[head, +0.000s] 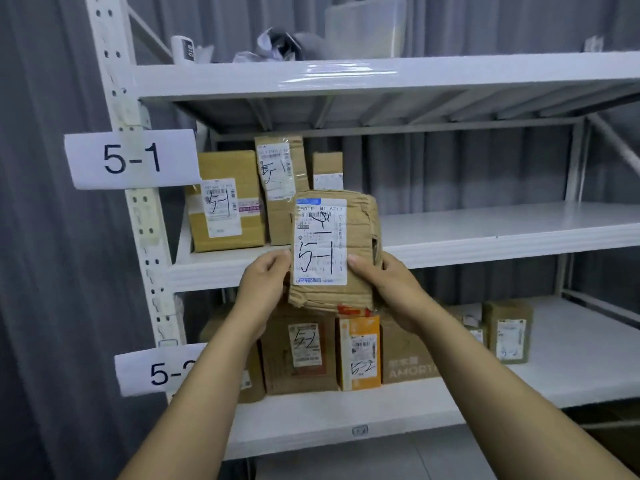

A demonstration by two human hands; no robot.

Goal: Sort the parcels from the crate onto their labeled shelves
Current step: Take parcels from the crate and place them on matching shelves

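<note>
From the head view, a crumpled brown parcel (334, 247) with "5-1" handwritten on its white label is held upright between both hands. The left hand (265, 282) is clamped on its lower left edge and the right hand (388, 285) on its lower right edge, thumb on the front. Just behind the hands runs the middle shelf (485, 233), with cardboard boxes (225, 202) standing up and left of the left hand. The 5-1 sign (133, 159) hangs farther left. Below the hands, more parcels (301, 351) stand on the lower shelf (571, 341).

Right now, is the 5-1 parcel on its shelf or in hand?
In hand: left hand and right hand grip the parcel upright, its bottom below the 5-1 shelf edge.
</note>
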